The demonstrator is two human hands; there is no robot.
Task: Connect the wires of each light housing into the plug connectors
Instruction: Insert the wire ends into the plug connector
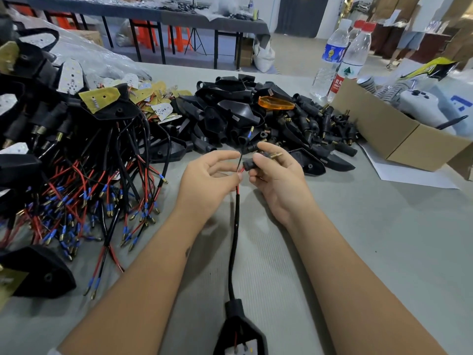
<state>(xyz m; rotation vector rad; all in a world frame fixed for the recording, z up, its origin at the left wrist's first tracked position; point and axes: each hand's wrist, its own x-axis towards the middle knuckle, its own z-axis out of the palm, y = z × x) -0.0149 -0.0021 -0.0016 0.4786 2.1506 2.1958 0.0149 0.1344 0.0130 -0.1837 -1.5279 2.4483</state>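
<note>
My left hand (207, 180) pinches the red and black wires (239, 172) of a light housing, just above the end of their black sheath (236, 226). The black wire rises past my fingers to a blue-sleeved brass tip (250, 133). My right hand (275, 172) grips a black plug connector (249, 163) with a brass threaded end (276, 155), held against the red wire. The housing (240, 331) itself lies at the bottom edge near my body, its white LED board partly showing.
A heap of wired housings with red and black leads (76, 175) fills the left. Empty black shells and plug connectors (256, 119) are piled ahead, with one orange lens (276, 103). A cardboard box (399, 139) and water bottles (340, 60) stand at the right.
</note>
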